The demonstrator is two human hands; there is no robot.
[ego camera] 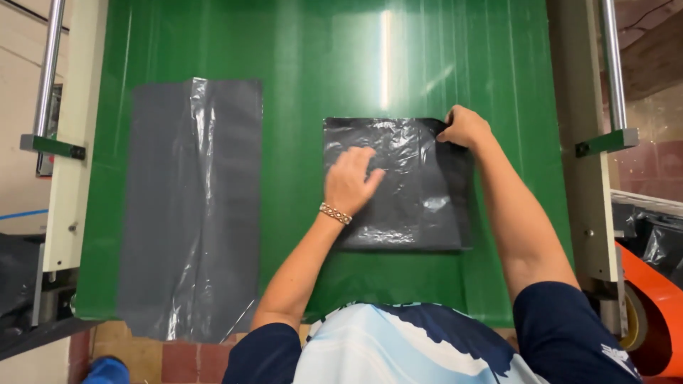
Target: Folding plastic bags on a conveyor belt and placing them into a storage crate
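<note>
I see a folded black plastic bag (pixel 416 188) lying flat right of centre on the green tabletop (pixel 320 57). My left hand (pixel 350 179) rests palm-down on the bag's left half, fingers curled loosely, pressing rather than gripping; a beaded bracelet (pixel 335 213) circles that wrist. My right hand (pixel 464 128) reaches to the bag's far right corner and pinches the edge there between thumb and fingers, the forearm angled across the bag's right side. Well apart to the left lies a long grey plastic sheet (pixel 192 206), running off the near edge of the tabletop. An orange roll (pixel 651 313) sits at the far right.
</note>
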